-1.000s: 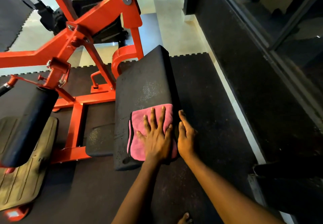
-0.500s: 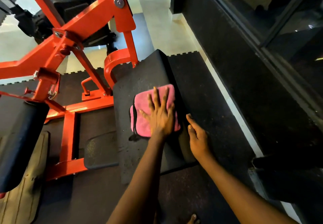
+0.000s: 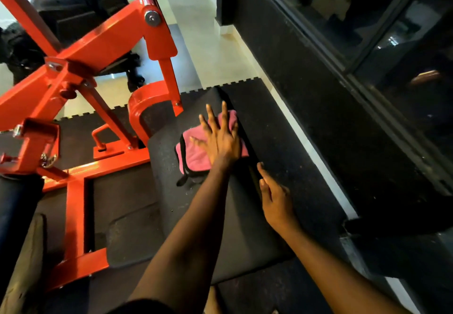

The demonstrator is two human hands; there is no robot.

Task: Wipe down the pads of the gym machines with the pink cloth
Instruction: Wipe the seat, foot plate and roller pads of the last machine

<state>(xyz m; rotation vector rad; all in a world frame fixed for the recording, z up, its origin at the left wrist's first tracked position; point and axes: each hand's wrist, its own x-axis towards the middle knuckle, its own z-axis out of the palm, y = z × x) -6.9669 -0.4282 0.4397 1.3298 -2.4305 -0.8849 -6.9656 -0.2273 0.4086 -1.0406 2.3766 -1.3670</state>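
- Since the earlier frames the left hand (image 3: 221, 142) has been pushing the pink cloth (image 3: 196, 153) up the black pad (image 3: 169, 191), from the pad's near end to its far end.
- Now the pink cloth is lying folded on the far part of the pad, close to the pad's right edge, with a dark trim showing along its left side.
- Left hand is pressing flat on the cloth, fingers (image 3: 210, 115) spread wide and reaching past the cloth's far edge toward the pad's top corner.
- Right hand (image 3: 275, 201) is resting at the pad's right edge, nearer than the cloth and apart from it, fingers loosely extended and holding nothing.
- Orange machine frame (image 3: 103, 48) is standing to the left of the pad, its curved bracket just beside the pad's far left corner.
- Dark rubber flooring (image 3: 282, 122) is lying to the right of the pad.
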